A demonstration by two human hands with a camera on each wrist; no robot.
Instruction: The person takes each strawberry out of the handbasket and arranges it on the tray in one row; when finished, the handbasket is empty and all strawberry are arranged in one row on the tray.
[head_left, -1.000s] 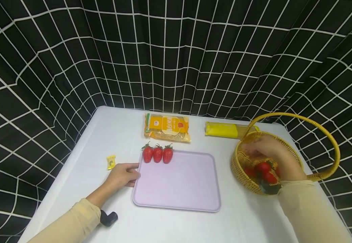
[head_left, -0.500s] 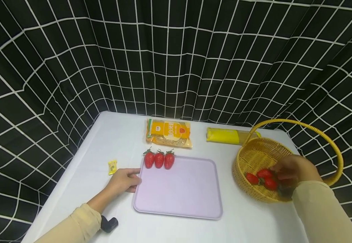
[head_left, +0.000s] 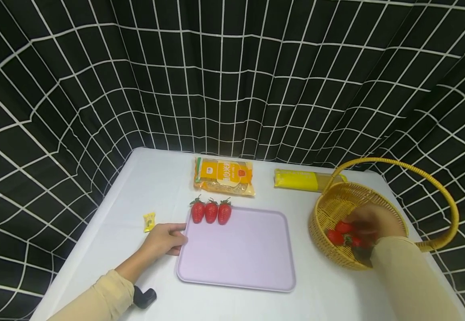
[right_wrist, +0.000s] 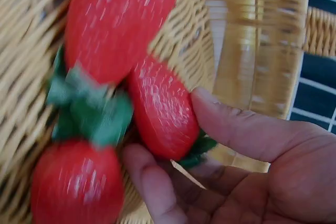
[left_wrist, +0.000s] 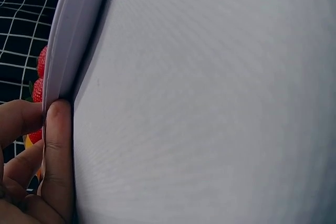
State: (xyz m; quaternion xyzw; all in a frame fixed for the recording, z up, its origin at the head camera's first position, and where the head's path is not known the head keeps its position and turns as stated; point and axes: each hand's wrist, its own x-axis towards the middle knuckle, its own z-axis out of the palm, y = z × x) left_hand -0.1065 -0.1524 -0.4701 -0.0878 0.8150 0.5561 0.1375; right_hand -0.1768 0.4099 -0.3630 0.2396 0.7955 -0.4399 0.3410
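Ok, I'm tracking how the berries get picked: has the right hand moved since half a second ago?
Yes. In the head view, the right hand has shifted left, from the right side of the basket toward its middle.

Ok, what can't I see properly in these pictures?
Head view: the right hand is blurred and hides part of the basket.
Head view: print on the little yellow packet is too small to read.
Left wrist view: the tray partly hides strawberries behind it.
Right wrist view: the top edge cuts off one strawberry.
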